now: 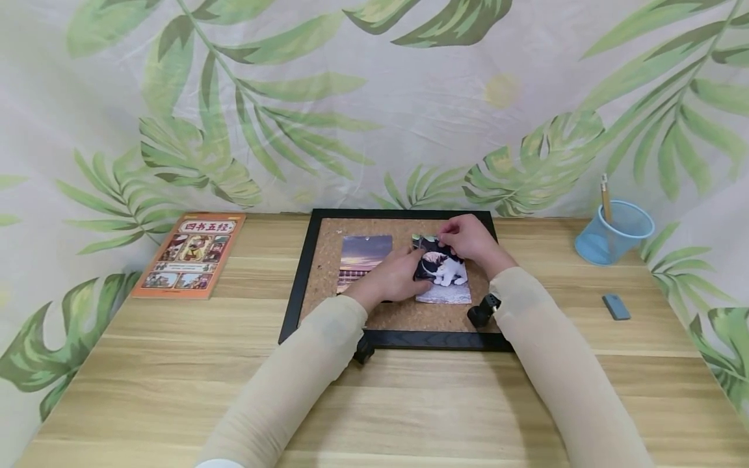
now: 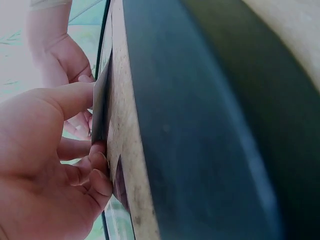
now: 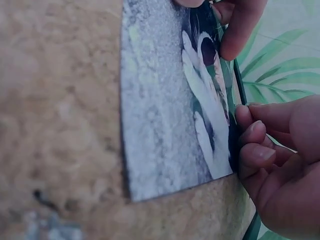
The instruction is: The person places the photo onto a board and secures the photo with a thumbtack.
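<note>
A photo of a black-and-white cat point(image 1: 445, 292) lies over the right half of a black-framed cork board point(image 1: 398, 318). My left hand point(image 1: 396, 276) grips the photo's left edge, thumb on its face; in the left wrist view that edge stands a little off the cork. At the photo's top edge, my right hand point(image 1: 471, 240) pinches a tiny pushpin, mostly hidden by the fingertips point(image 3: 244, 115). To the left, a sunset photo point(image 1: 365, 250) has a small pin point(image 1: 367, 238) at its top; my left hand and forearm cover its lower right part.
An orange book point(image 1: 190, 257) lies at the table's left. At the right stand a blue mesh cup point(image 1: 611, 237) with a pencil point(image 1: 606, 201) and, nearer, a small grey-blue block point(image 1: 616, 307). A leaf-patterned cloth point(image 1: 409, 110) hangs behind the table. Small clear pieces point(image 3: 52, 227) rest on the cork.
</note>
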Demonstrator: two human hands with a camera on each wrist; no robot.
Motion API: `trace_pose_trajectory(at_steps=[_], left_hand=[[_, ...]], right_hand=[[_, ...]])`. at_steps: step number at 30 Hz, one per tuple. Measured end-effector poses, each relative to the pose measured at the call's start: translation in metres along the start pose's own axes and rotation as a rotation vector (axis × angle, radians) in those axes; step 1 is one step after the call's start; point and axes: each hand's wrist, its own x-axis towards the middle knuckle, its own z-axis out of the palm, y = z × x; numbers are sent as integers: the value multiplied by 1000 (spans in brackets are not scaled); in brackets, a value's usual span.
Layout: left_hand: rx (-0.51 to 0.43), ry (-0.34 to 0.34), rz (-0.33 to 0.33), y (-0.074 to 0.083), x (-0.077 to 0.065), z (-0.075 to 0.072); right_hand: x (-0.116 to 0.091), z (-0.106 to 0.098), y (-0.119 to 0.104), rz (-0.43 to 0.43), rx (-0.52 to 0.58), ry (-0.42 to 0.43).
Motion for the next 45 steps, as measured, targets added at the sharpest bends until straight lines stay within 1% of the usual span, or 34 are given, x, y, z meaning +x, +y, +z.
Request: trace_pose_trajectory(at_steps=[4, 7, 8, 12, 15, 18, 20, 23, 25, 30, 32, 36, 37, 39, 42, 43, 44, 45], left_hand=[[-36, 9, 6, -14, 11, 11], [-48, 5, 3, -21, 18, 16], [-58, 4, 3, -20, 18, 16], [-43, -13, -12, -10, 8, 8], [-14, -24, -15, 0, 0, -1], [-21, -7, 5, -6, 5, 4], [-33, 0, 7, -15, 15, 13], [-49, 2, 5, -24, 25, 21], [-43, -9, -6, -23, 25, 20], [-44, -24, -15, -7, 7, 4], [-44, -32, -18, -1, 2, -1], [-44, -31, -20, 0, 0, -2], [-35, -26, -18, -4, 5, 2], [-47, -7, -10, -9, 9, 7], [-40, 7, -1, -11, 11, 10], [-36, 11, 2, -11, 11, 10], [-41, 5, 1, -8, 8, 7], [-27, 1, 0, -6, 6, 6]], right_hand=[[4, 2, -4, -4, -77, -8], [6, 3, -6, 2, -133, -9], [7, 3, -7, 3, -150, -7], [10, 2, -8, 6, -200, -8], [11, 2, -8, 6, -223, -13], [12, 2, -9, 22, -213, -21], [12, 1, -10, 42, -181, -29], [13, 0, -10, 91, -109, -42], [14, -1, -9, 121, -61, -50], [16, -3, -7, 148, -24, -55], [17, -4, -5, 158, -9, -58], [20, -5, -4, 169, 10, -64], [21, -5, -4, 172, 9, -66], [23, -6, -3, 178, 6, -72], [24, -6, -2, 192, 5, -78], [24, -6, -2, 196, 8, -82], [24, -6, -2, 198, 6, -83], [24, -6, -2, 200, 8, -85]])
